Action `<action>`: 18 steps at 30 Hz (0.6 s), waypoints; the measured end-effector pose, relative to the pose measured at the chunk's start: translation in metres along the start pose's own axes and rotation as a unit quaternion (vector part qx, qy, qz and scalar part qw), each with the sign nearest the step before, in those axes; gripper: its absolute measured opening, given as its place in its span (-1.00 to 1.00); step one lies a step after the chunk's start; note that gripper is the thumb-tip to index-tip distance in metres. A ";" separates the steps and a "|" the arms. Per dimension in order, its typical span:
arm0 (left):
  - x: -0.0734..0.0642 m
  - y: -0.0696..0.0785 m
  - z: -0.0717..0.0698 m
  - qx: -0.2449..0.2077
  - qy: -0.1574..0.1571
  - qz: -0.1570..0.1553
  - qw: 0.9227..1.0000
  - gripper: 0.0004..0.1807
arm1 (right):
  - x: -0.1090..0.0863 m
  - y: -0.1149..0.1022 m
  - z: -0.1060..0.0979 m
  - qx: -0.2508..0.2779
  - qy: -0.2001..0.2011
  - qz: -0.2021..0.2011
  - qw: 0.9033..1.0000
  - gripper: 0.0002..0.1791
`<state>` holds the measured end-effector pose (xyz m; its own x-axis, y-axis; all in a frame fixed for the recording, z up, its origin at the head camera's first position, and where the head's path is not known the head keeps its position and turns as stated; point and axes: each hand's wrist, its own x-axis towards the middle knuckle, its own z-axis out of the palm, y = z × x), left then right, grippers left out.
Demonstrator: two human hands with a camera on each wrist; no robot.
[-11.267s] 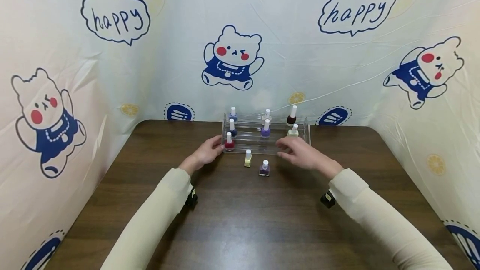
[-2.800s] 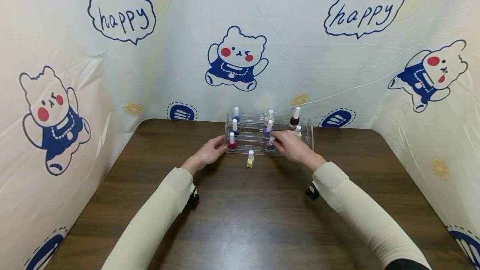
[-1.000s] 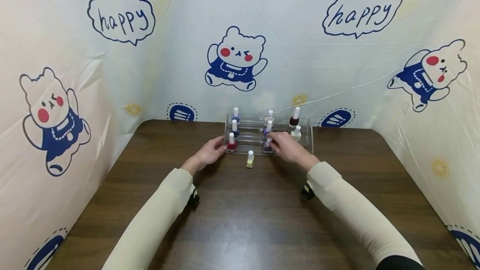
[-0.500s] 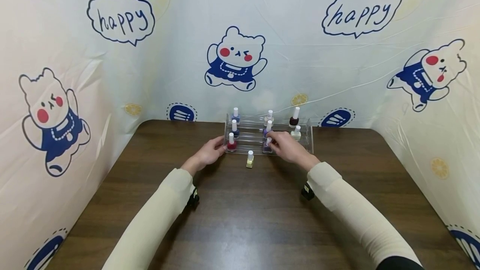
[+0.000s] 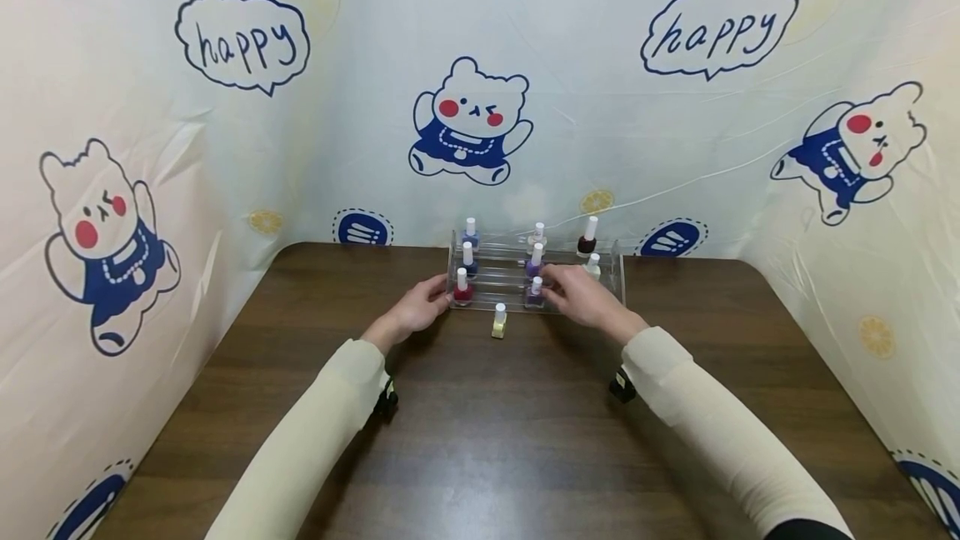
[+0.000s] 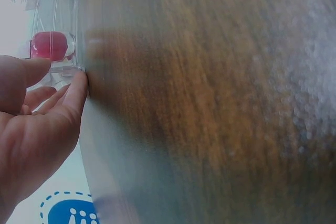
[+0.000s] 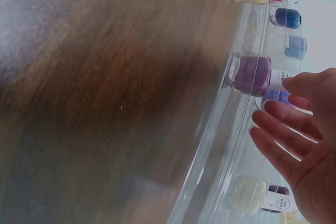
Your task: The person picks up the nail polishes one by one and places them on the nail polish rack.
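Note:
A clear acrylic display rack (image 5: 495,275) with stepped tiers stands at the back of the table, bearing several nail polish bottles. My left hand (image 5: 420,304) holds the rack's left end, beside a red nail polish bottle (image 6: 50,46). On the lowest tier, near the middle, stands a dark purple nail polish bottle (image 7: 251,74) with a white cap. My right hand (image 5: 585,294) is right beside it, its thumb close to the cap and the other fingers loosely spread. A yellow nail polish bottle (image 5: 498,322) stands on the table in front of the rack.
Higher tiers carry a violet bottle (image 5: 535,261), a dark red bottle (image 5: 587,238), a pale bottle (image 7: 249,195) and blue ones at the left. A printed cloth (image 5: 360,140) hangs right behind the wooden table (image 5: 450,440).
The purple bottle went from the table onto the lowest tier under my right hand. In the last half second that hand has loosened and shifted slightly right. The left hand stays at the rack.

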<state>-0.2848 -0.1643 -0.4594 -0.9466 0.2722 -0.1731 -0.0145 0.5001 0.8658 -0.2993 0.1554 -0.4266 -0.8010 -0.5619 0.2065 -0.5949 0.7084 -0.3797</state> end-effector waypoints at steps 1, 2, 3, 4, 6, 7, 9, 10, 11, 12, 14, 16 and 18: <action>0.000 0.000 0.000 0.000 0.000 0.000 1.000 -0.38 | -0.001 0.000 -0.001 0.000 -0.001 0.002 1.000 -0.72; 0.000 0.000 0.000 0.000 0.000 0.000 1.000 -0.38 | -0.002 0.000 -0.002 0.001 -0.002 0.004 1.000 -0.71; 0.000 0.001 0.000 0.001 0.000 -0.001 1.000 -0.38 | -0.003 0.000 -0.004 0.002 -0.003 0.006 1.000 -0.71; 0.000 0.001 0.000 0.000 0.000 -0.001 1.000 -0.38 | -0.004 0.000 -0.005 0.002 -0.003 0.007 1.000 -0.70; -0.001 0.001 0.000 -0.001 -0.001 -0.001 1.000 -0.38 | -0.005 0.000 -0.006 0.003 -0.005 0.011 1.000 -0.69; -0.001 0.000 0.000 -0.001 -0.001 -0.001 1.000 -0.38 | -0.005 0.000 -0.007 0.003 -0.006 0.012 1.000 -0.69; 0.000 0.000 0.000 -0.002 -0.001 -0.001 1.000 -0.38 | -0.006 0.001 -0.008 0.001 -0.006 0.013 1.000 -0.69; 0.000 0.000 -0.001 -0.002 -0.002 0.000 1.000 -0.38 | -0.007 0.001 -0.008 -0.001 -0.005 0.013 1.000 -0.70; 0.000 0.000 -0.001 -0.002 -0.002 0.000 1.000 -0.38 | -0.007 0.002 -0.008 -0.001 -0.005 0.014 1.000 -0.70; 0.000 -0.001 -0.001 -0.001 -0.002 0.001 1.000 -0.38 | -0.008 0.002 -0.008 0.000 -0.005 0.014 1.000 -0.71; 0.000 -0.001 -0.001 -0.001 -0.002 0.001 1.000 -0.38 | -0.009 0.003 -0.008 0.000 -0.003 0.013 1.000 -0.72; 0.000 -0.001 0.000 0.000 -0.002 0.002 1.000 -0.38 | -0.010 0.003 -0.009 -0.001 -0.001 0.009 1.000 -0.73; 0.001 -0.001 0.000 -0.001 -0.002 0.001 1.000 -0.38 | -0.011 0.002 -0.009 -0.002 0.000 0.008 1.000 -0.74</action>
<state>-0.2859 -0.1648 -0.4602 -0.9454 0.2763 -0.1727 -0.0126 0.4985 0.8668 -0.2920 0.1672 -0.4213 -0.8099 -0.5513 0.2005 -0.5830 0.7187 -0.3789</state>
